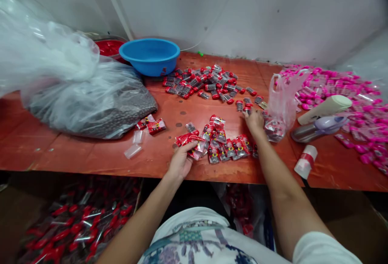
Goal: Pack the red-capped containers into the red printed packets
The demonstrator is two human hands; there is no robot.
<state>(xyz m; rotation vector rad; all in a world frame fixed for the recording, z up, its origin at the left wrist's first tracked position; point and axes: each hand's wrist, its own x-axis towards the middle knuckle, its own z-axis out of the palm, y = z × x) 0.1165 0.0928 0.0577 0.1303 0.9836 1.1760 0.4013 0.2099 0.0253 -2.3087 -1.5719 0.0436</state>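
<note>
I count one basin [150, 56], one sack [97, 98], one carrier bag [280, 102], one steel bottle [307, 130], one cream cylinder [324, 110], one banded roll [306, 161], two clear pieces [132, 151], over ten red packets [214, 156], dozens each of red-capped containers [210, 88] and pink items [329, 82].

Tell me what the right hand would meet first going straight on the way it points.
Most likely the small red-capped container at the fingertips of the right hand; touching or just short of it, I can't tell. Beyond, roughly, lies the pile of similar containers.
</note>
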